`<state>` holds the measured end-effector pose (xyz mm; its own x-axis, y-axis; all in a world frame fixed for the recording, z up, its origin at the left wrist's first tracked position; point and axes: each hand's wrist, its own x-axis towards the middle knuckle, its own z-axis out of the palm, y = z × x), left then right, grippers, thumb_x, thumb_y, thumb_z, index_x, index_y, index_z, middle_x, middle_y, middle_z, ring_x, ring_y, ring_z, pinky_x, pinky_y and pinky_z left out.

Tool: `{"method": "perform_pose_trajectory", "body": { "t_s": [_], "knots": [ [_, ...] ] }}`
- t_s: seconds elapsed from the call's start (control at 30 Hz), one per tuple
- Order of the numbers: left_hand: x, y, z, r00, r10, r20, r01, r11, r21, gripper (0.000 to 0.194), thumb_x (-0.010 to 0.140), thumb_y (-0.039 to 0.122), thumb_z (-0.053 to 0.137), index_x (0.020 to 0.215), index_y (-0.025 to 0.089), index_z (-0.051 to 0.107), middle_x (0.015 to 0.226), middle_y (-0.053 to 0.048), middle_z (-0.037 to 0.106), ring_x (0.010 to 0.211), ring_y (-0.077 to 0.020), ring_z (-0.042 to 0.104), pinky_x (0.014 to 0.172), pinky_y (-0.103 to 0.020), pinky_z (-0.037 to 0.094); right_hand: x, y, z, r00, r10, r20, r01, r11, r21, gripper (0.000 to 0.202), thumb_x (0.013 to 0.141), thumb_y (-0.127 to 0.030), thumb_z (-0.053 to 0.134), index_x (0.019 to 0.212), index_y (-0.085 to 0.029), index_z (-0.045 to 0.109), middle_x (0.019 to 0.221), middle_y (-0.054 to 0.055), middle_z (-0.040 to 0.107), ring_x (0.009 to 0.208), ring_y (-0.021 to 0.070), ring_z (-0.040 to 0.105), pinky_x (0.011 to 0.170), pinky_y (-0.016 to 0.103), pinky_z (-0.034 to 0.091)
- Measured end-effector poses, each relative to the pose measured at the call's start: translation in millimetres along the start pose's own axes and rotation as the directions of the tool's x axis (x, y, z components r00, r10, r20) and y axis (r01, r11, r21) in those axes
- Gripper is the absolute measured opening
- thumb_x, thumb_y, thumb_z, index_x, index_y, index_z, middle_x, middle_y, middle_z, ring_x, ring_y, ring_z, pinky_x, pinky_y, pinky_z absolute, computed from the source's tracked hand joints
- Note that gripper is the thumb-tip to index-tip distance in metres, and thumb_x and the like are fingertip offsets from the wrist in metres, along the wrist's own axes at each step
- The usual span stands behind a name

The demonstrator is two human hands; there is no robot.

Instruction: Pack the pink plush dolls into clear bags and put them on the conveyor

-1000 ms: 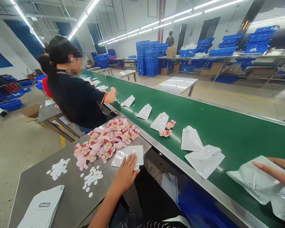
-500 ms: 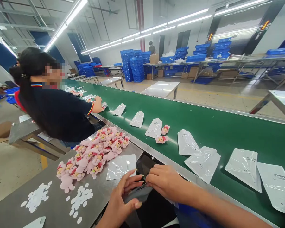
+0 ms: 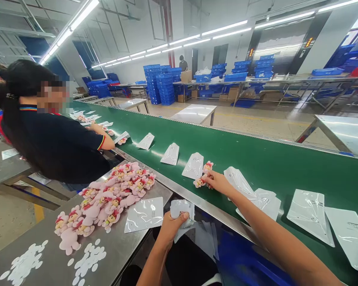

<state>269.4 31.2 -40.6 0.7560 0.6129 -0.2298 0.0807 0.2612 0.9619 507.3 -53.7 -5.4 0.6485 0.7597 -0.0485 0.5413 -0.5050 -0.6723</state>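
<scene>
My left hand (image 3: pixel 170 229) is closed round a small whitish packet (image 3: pixel 182 210), its thumb across the front, near the grey table's corner. Over the green belt (image 3: pixel 256 159), my right hand (image 3: pixel 217 180) pinches the lower of two small pink dolls (image 3: pixel 199 182). The other pink doll (image 3: pixel 208 167) lies just above it. Beside them on the belt is a silvery-white pouch (image 3: pixel 193 165). A heap of pink dolls (image 3: pixel 107 198) covers part of the grey table, with a flat white pouch (image 3: pixel 145 214) at its right.
White round discs (image 3: pixel 89 258) lie in two groups on the table. More pouches (image 3: pixel 310 212) rest along the belt. A person in a dark shirt (image 3: pixel 56 143) reaches over the belt at the left. A metal edge (image 3: pixel 209 206) borders the belt; a blue crate (image 3: pixel 250 262) sits below.
My right hand has moved from beside my left hand to the doll on the belt and closed on it. My left hand now grips the packet. The view has shifted slightly.
</scene>
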Motion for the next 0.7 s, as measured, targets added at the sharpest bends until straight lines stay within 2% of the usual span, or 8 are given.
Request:
{"method": "perform_pose_trajectory", "body": {
  "t_s": [0.13, 0.2, 0.37, 0.47, 0.53, 0.57, 0.63, 0.7],
  "knots": [
    [4.2, 0.1, 7.1, 0.995, 0.076, 0.062, -0.082, 0.992, 0.101, 0.031, 0.060, 0.038, 0.074, 0.070, 0.011, 0.064, 0.061, 0.000, 0.057, 0.059, -0.0132, 0.049, 0.060, -0.025, 0.039, -36.5, -29.7, -8.6, 0.971, -0.198, -0.136, 0.231, 0.924, 0.304, 0.027, 0.084, -0.046, 0.049, 0.079, -0.020, 0.052, 0.070, -0.001, 0.061, 0.059, 0.0123, 0.055, 0.059, 0.024, 0.044],
    [3.5, 1.5, 10.3, 0.991, 0.109, 0.081, -0.122, 0.977, 0.175, 0.028, 0.062, 0.037, 0.074, 0.072, 0.012, 0.064, 0.063, 0.001, 0.057, 0.059, -0.0121, 0.047, 0.059, -0.023, 0.038, -57.3, -46.9, -13.8, 0.960, -0.247, -0.134, 0.281, 0.861, 0.425, 0.029, 0.085, -0.047, 0.047, 0.080, -0.019, 0.052, 0.071, -0.001, 0.060, 0.057, 0.0114, 0.053, 0.055, 0.024, 0.043],
    [-6.7, 5.0, 19.7, 0.977, 0.137, 0.164, -0.167, 0.968, 0.186, 0.036, 0.060, 0.036, 0.075, 0.087, 0.014, 0.063, 0.074, 0.001, 0.060, 0.066, -0.0136, 0.048, 0.062, -0.023, 0.039, -92.0, -68.5, -4.2, 0.923, -0.384, 0.022, 0.374, 0.911, 0.173, 0.021, 0.086, -0.035, 0.049, 0.076, -0.019, 0.059, 0.064, -0.002, 0.057, 0.057, 0.0099, 0.049, 0.053, 0.021, 0.037],
    [-14.2, 1.5, 23.9, 0.963, 0.098, 0.250, -0.125, 0.988, 0.094, 0.039, 0.060, 0.037, 0.075, 0.087, 0.012, 0.062, 0.071, 0.001, 0.057, 0.064, -0.0122, 0.046, 0.059, -0.022, 0.037, -96.7, -68.1, 5.6, 0.832, -0.543, 0.117, 0.545, 0.838, 0.011, 0.023, 0.086, -0.028, 0.049, 0.071, -0.020, 0.063, 0.082, 0.002, 0.060, 0.074, 0.0136, 0.053, 0.066, 0.026, 0.042],
    [-16.0, -0.1, 20.4, 0.959, 0.065, 0.276, -0.084, 0.995, 0.059, 0.036, 0.065, 0.040, 0.072, 0.084, 0.011, 0.062, 0.069, 0.000, 0.057, 0.062, -0.0112, 0.046, 0.058, -0.022, 0.036, -90.9, -64.8, 8.0, 0.772, -0.616, 0.154, 0.624, 0.782, 0.002, 0.028, 0.088, -0.029, 0.046, 0.071, -0.021, 0.066, 0.099, 0.004, 0.059, 0.087, 0.0164, 0.053, 0.077, 0.030, 0.043],
    [-15.6, 1.2, 15.6, 0.958, 0.051, 0.281, -0.068, 0.996, 0.051, 0.036, 0.067, 0.041, 0.070, 0.085, 0.011, 0.063, 0.070, 0.000, 0.058, 0.063, -0.0114, 0.048, 0.059, -0.023, 0.037, -85.2, -62.4, 9.1, 0.772, -0.619, 0.144, 0.622, 0.782, 0.032, 0.029, 0.089, -0.030, 0.042, 0.077, -0.022, 0.068, 0.106, 0.004, 0.058, 0.091, 0.0168, 0.053, 0.081, 0.031, 0.044],
    [-11.3, 10.6, -0.5, 0.966, 0.036, 0.255, -0.051, 0.997, 0.051, 0.036, 0.069, 0.042, 0.068, 0.088, 0.011, 0.064, 0.074, -0.003, 0.062, 0.066, -0.0134, 0.053, 0.064, -0.025, 0.041, -70.2, -57.5, 15.7, 0.838, -0.545, 0.027, 0.540, 0.836, 0.093, 0.034, 0.093, -0.031, 0.033, 0.094, -0.024, 0.066, 0.115, 0.004, 0.054, 0.097, 0.0165, 0.053, 0.085, 0.031, 0.044],
    [-0.2, 30.3, -21.9, 0.991, 0.043, 0.128, -0.052, 0.996, 0.070, 0.038, 0.068, 0.043, 0.068, 0.089, 0.012, 0.064, 0.077, -0.004, 0.065, 0.069, -0.0166, 0.057, 0.067, -0.028, 0.044, -55.1, -53.9, 33.5, 0.880, -0.462, -0.111, 0.471, 0.879, 0.072, 0.037, 0.094, -0.030, 0.028, 0.105, -0.021, 0.062, 0.114, 0.007, 0.055, 0.100, 0.0174, 0.053, 0.088, 0.032, 0.044]
  ]
}}
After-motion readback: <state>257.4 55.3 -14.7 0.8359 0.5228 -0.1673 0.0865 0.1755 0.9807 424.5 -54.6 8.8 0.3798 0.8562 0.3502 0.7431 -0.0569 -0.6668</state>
